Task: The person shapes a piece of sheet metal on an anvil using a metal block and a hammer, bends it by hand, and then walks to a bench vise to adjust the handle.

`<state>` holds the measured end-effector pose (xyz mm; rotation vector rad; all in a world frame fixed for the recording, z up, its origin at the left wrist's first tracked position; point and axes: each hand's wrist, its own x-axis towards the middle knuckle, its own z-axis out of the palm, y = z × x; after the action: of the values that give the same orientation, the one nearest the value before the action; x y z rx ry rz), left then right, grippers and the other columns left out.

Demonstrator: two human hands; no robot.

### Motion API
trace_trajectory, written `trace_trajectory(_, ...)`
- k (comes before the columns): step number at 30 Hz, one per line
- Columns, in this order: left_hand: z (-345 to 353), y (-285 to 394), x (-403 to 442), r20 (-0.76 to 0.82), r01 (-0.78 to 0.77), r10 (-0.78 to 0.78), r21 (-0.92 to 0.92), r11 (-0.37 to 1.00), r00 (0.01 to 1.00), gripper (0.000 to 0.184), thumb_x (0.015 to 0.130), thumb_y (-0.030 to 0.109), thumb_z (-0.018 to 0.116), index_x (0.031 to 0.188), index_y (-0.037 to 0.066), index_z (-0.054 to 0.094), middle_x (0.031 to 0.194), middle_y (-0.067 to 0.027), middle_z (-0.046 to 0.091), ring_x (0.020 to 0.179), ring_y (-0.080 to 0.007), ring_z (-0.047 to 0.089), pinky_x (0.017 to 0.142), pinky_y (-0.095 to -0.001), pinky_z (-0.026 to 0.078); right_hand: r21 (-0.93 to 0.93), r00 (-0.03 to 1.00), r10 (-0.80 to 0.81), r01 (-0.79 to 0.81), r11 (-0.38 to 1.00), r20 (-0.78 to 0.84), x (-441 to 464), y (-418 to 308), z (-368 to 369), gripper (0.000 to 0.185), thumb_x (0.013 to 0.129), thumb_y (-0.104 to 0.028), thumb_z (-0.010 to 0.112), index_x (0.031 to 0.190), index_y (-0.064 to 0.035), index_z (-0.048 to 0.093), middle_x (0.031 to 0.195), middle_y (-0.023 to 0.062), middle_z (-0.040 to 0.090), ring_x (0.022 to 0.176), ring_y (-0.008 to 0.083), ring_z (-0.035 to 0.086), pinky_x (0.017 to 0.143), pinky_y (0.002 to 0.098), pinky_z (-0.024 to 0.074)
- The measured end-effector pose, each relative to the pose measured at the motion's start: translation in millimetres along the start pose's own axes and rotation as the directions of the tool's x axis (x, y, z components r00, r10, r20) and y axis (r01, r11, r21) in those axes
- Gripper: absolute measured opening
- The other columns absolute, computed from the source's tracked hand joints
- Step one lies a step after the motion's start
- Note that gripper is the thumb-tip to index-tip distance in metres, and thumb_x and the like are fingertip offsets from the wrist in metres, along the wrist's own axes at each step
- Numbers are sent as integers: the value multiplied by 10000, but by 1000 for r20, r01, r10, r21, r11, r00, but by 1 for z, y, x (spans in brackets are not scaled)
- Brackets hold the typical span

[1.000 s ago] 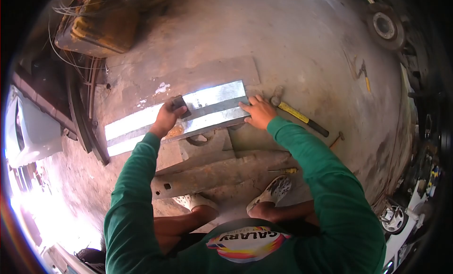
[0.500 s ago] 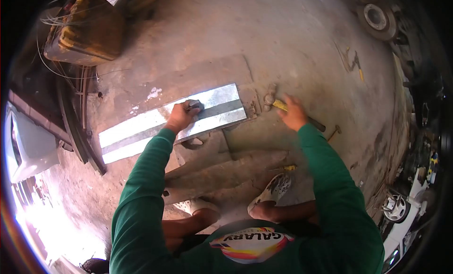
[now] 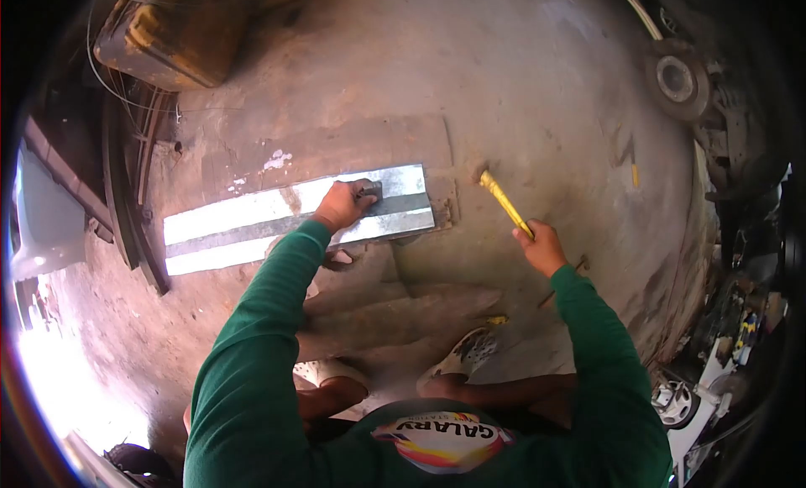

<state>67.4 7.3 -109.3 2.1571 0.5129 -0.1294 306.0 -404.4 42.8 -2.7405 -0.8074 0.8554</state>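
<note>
A long, shiny metal sheet (image 3: 403, 182) with a dull grey band along its length lies on the concrete floor. My left hand (image 3: 342, 205) rests over it, fingers closed around a small dark metal block (image 3: 369, 188) at the sheet's right half. To the right of the sheet, my right hand (image 3: 544, 248) is wrapped around the lower end of a hammer's yellow handle (image 3: 505, 204). The hammer's head points away from me and is hard to make out against the brown floor.
Beneath the sheet lies a flat brown plate (image 3: 369, 135). A rusty yellow container (image 3: 180, 47) stands at the upper left, near dark metal bars (image 3: 124, 186). A wheel hub (image 3: 674, 78) is at the upper right. My shoes (image 3: 470, 351) are close below the sheet.
My right hand, open over the hammer before, has closed on its handle and moved nearer to me. My left hand stays on the sheet with the block. The whole view has shifted slightly.
</note>
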Motion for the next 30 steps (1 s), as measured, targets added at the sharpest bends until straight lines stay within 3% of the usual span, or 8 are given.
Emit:
trace_trajectory(3,-2,0,-2,-27,-59,58,-24,998,998,313,974,330,769,1186,99,762,1038,-223,783,1000,-443,734,920,-509,582,564,991,43,-110,819,131,-16,-90,-59,328,1097,-328,674,1032,-7,666,762,38,619,657,159,574,603,346,498)
trace_trajectory(5,-3,-1,-3,-28,-85,85,8,996,996,306,979,336,760,1178,103,757,1010,-222,781,972,-445,731,899,-510,584,686,984,-177,150,712,-32,-27,-152,-104,308,1132,-304,605,997,-29,630,768,-7,573,686,69,566,576,295,461)
trace_trajectory(8,-4,3,-4,-39,-91,91,7,996,995,304,980,343,758,1163,101,758,992,-225,775,956,-446,725,891,-509,581,670,853,-421,508,541,-308,-24,-210,-131,290,1137,-285,578,998,-32,608,771,-1,590,641,98,559,548,305,454)
trace_trajectory(10,3,-9,-1,-36,-81,83,45,996,996,301,981,345,757,1159,103,758,993,-223,775,952,-445,725,887,-508,581,482,518,-607,843,241,-603,-14,-228,-125,282,1139,-284,557,1040,-25,609,783,1,606,644,101,564,555,295,453)
trace_trajectory(15,-11,13,-5,-3,18,-17,104,994,1000,327,974,341,777,1210,116,757,1014,-224,778,954,-458,730,863,-497,591,80,784,-611,620,780,-110,20,-149,-13,317,1129,-288,588,965,-17,600,738,74,619,661,205,608,606,417,487)
trace_trajectory(17,-15,6,3,-15,-35,36,88,996,999,337,969,347,781,1209,110,759,1013,-229,776,953,-461,729,863,-500,590,154,948,-312,300,941,61,29,-141,-6,319,1120,-286,615,986,1,585,726,76,598,669,217,613,624,473,475)
trace_trajectory(25,5,-1,8,-53,25,-23,39,999,998,331,969,353,781,1147,75,774,1036,-242,777,991,-468,729,898,-503,591,709,986,-167,101,698,24,-19,-167,-92,344,1156,-341,559,1010,-35,617,697,10,539,600,100,529,553,308,457)
trace_trajectory(30,27,19,21,-117,-74,61,-107,991,991,290,984,303,781,1178,88,778,1035,-219,787,970,-428,743,883,-463,586,714,780,-478,596,368,-404,-30,-211,-161,367,1172,-364,503,1092,-14,582,741,25,578,588,85,521,538,266,461)
